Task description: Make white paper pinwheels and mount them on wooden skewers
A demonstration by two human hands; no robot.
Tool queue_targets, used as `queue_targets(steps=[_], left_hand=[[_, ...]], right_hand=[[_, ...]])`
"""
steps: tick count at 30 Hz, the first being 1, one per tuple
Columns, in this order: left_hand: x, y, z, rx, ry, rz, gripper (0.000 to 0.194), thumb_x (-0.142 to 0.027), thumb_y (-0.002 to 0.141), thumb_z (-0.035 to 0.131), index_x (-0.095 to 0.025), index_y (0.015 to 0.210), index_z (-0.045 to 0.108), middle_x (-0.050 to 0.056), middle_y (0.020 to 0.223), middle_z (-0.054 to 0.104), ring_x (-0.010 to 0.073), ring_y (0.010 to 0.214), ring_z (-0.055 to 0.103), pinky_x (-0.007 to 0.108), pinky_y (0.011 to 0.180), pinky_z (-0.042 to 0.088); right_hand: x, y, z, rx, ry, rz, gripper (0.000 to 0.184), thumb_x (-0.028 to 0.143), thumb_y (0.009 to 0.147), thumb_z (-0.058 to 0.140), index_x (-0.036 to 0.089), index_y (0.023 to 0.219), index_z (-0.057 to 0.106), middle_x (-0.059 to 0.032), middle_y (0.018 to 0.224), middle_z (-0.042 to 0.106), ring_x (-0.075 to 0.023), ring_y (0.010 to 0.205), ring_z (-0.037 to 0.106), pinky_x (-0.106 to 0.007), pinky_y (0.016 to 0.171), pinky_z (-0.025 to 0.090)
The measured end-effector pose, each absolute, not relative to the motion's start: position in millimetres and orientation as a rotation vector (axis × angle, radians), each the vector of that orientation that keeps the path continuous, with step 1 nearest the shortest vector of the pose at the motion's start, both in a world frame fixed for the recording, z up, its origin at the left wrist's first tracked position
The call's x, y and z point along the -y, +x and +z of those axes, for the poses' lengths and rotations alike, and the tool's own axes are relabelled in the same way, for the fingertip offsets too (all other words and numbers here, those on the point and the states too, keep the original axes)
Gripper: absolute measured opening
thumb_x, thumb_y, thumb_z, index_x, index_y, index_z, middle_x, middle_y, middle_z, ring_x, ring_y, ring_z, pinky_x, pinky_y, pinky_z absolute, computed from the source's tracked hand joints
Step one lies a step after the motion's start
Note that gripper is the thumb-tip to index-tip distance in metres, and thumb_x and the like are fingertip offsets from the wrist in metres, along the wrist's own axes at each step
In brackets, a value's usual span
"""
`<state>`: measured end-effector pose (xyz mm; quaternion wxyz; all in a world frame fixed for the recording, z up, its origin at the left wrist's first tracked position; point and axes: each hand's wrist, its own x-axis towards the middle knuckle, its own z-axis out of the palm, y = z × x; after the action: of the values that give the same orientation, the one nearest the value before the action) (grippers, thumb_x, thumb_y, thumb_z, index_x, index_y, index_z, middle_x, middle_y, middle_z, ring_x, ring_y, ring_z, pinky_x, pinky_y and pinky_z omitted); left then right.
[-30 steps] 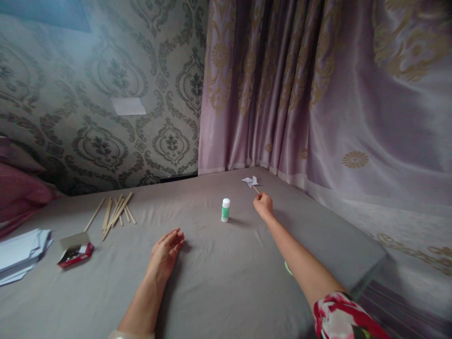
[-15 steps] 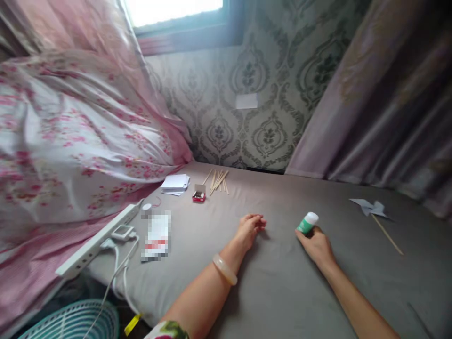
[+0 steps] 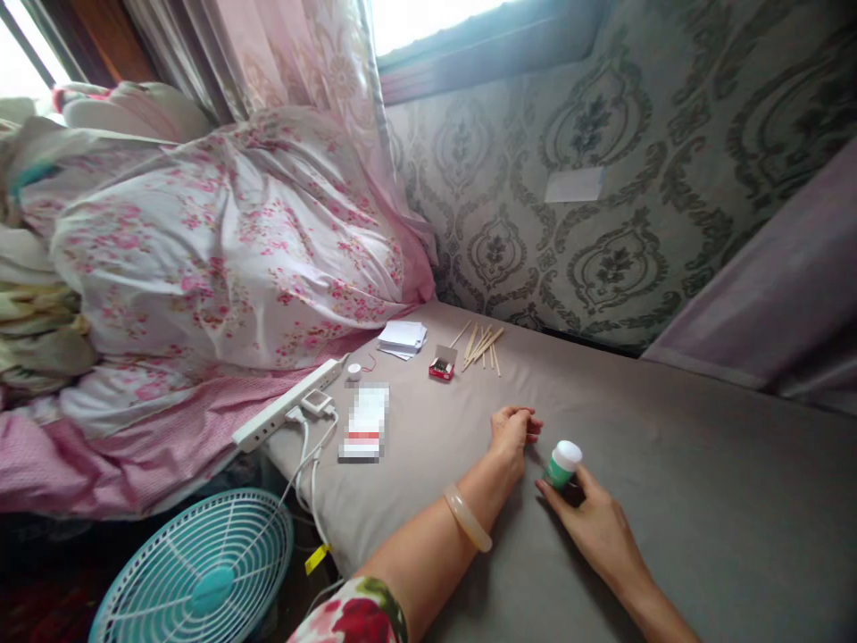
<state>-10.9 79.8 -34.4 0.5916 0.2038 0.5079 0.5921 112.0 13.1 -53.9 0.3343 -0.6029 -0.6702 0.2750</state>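
We judge the likeliest trouble is a slip: the tube (image 3: 557, 471) leans in the right hand (image 3: 598, 516), so a loose pinch could let it drop and, being round, roll over the bed (image 3: 710, 500). A bump from the left hand (image 3: 511, 432), which lies near it, could cause the same. By our reading, the cable (image 3: 314, 489) at the bed's edge could also snag if the left sleeve (image 3: 375, 609) swings outward, and the red box (image 3: 441, 368), its lid up, could spill if knocked; it sits well apart from both hands, beside the sticks (image 3: 483, 345).

We see the right fingers set narrow around the tube's body, thumb on one side, leaving the white cap exposed above; we cannot tell whether its base touches the bed. The left fingers curl loosely, close together, and we see nothing in them.
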Motion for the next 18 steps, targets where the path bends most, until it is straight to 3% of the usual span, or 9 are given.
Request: queue_targets(steps=[8,18], left_hand=[[-93,-68,-5,-1.374,0.775,1.274,0.006,-0.011,0.069,0.060,-0.014,0.074,0.063,0.006,0.063,0.066,0.0110,0.056,0.057,0.022,0.056,0.042],[-123,-262,42,-2.228,1.069,1.317,0.024,-0.017,0.069,0.061,-0.009,0.091,0.069,0.010,0.081,0.072,0.0215,0.080,0.064,0.028,0.068,0.047]], right_hand=[[-11,116,-70,1.761,-1.553,0.702,0.041,0.056,0.069,0.055,0.022,0.091,0.060,-0.0085,0.088,0.072,-0.0285,0.085,0.068,-0.037,0.072,0.051],[-12,115,-71,1.733,-1.608,0.698,0.045,0.059,0.065,0.055,0.022,0.091,0.061,-0.0102,0.089,0.071,-0.0302,0.087,0.067,-0.039,0.074,0.050]])
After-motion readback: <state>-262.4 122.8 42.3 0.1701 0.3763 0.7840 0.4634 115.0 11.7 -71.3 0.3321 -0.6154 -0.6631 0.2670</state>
